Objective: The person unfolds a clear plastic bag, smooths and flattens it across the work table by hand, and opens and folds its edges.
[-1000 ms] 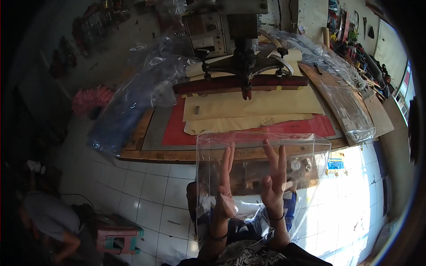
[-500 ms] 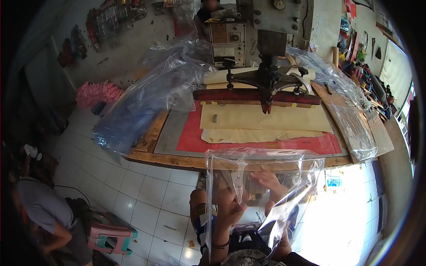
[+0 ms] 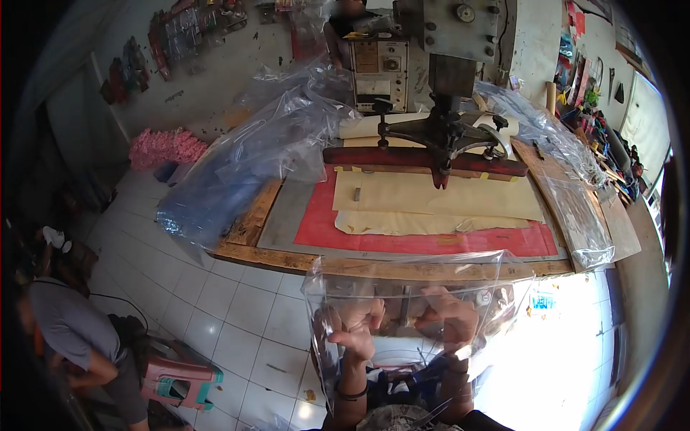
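A clear plastic sheet (image 3: 417, 276), possibly a bag, is spread in front of me at the table's near edge. Both my hands show through it, under or inside the film. My left hand (image 3: 356, 330) has its thumb stretched out to the left and its fingers half bent. Opposite it, my right hand (image 3: 456, 320) is bent into a C, fingers and thumb apart and pointing left. Neither hand shows a clear pinch on the film. Reflections blur the fingertips.
Behind the sheet stands a press with a red bar (image 3: 424, 159) above tan sheets (image 3: 438, 194) and a red sheet (image 3: 316, 223). Plastic film (image 3: 244, 165) is heaped at left. A person (image 3: 79, 345) bends near a pink stool (image 3: 176, 381). A control box (image 3: 381, 72) stands behind.
My left hand has loosened from a pinch and turned its thumb outward. My right hand has moved slightly right, its fingers more bent. The plastic sheet is spread wider to the left.
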{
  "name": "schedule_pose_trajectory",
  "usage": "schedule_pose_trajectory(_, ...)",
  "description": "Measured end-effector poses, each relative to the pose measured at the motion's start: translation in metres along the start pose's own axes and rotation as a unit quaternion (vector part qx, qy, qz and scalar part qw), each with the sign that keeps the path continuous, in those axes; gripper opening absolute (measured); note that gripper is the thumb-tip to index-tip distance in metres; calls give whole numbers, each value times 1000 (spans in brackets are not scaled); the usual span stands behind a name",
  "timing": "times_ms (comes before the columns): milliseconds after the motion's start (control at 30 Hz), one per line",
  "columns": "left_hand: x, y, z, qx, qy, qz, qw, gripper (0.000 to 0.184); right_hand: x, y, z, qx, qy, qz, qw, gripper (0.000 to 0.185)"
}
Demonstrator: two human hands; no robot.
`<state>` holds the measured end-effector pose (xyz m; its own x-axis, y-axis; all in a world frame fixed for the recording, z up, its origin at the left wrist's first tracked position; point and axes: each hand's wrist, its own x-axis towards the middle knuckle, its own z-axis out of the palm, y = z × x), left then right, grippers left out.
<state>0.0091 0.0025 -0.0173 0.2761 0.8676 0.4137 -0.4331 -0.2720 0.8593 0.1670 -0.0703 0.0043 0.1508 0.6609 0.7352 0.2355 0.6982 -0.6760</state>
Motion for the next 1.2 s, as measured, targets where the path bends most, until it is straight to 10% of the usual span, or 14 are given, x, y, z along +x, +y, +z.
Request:
schedule_pose_trajectory(233,-3,7,8,-94,-11,-27,995,122,-23,1,-3,347,193,90,913,71)
schedule_pose_trajectory(367,-4,-2,10,-260,-116,-2,959,123,-27,-2,-10,249,149,120,949,46)
schedule_pose_trajectory(567,-3,10,27,-425,-304,12,853,131,-20,-3,-4,247,105,74,960,57)
schedule_pose_trajectory(933,-16,42,44,-534,-379,-17,756,107,18,-41,61,-223,38,141,964,57)
schedule_pose_trajectory(1200,-10,55,30,-442,-86,37,892,64,28,-45,144,-431,40,115,894,51)
